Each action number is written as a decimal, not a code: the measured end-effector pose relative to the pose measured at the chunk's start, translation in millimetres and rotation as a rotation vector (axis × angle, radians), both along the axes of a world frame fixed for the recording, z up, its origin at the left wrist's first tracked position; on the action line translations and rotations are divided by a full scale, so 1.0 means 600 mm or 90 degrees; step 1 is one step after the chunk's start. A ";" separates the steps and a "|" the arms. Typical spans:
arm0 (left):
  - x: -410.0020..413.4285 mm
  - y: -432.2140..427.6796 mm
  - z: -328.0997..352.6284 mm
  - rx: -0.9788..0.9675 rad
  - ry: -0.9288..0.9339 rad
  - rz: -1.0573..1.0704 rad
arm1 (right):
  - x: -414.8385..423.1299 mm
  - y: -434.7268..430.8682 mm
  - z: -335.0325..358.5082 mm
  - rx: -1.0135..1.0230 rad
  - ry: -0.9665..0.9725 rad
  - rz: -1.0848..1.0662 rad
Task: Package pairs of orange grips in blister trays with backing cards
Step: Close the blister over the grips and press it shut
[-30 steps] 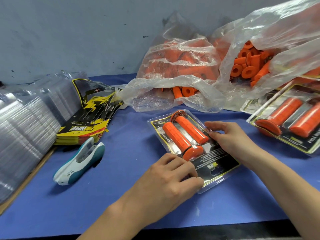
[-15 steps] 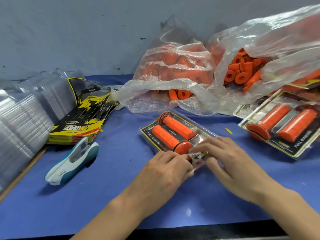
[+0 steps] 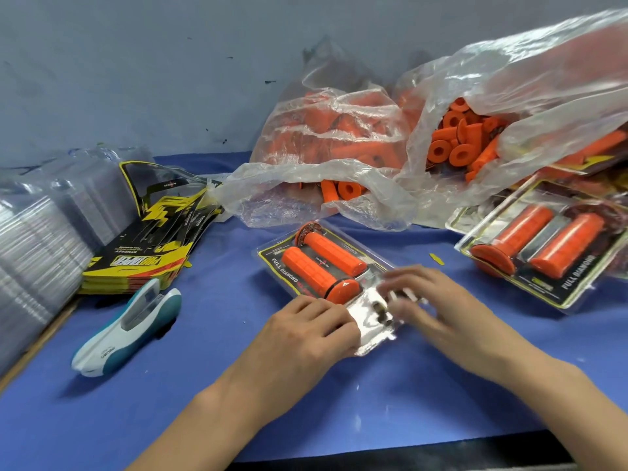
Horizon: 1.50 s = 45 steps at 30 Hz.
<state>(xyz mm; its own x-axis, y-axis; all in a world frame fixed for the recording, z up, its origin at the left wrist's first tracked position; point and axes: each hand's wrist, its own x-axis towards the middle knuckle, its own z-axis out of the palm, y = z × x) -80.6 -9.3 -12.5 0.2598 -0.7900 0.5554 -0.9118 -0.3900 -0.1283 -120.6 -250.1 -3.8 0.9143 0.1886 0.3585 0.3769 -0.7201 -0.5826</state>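
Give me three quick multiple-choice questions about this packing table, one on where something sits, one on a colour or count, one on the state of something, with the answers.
1. Where does the white and teal stapler lie?
A. Left of the blister pack being worked on
B. Inside a plastic bag
C. On top of the finished pack

2. How many orange grips sit in the blister pack under the hands?
A. One
B. Two
C. Four

3. What are the hands doing?
A. Both lifted clear of the table
B. Both on the near end of the pack
C. One reaching into a bag

Answers:
1. A, the stapler rests on the blue table cover, left of the pack and in front of the backing cards.
2. B, two grips lie side by side in it.
3. B, the left hand and right hand both rest on its near end.
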 end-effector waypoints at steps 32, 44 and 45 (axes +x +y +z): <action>0.016 0.010 0.008 -0.007 -0.019 0.055 | 0.030 0.064 0.005 -0.166 -0.194 -0.083; 0.017 0.012 0.015 -0.015 -0.012 0.085 | 0.011 0.030 -0.020 -0.328 -0.204 -0.045; 0.017 0.012 0.014 -0.015 -0.008 0.087 | 0.012 0.032 -0.019 -0.333 -0.215 -0.053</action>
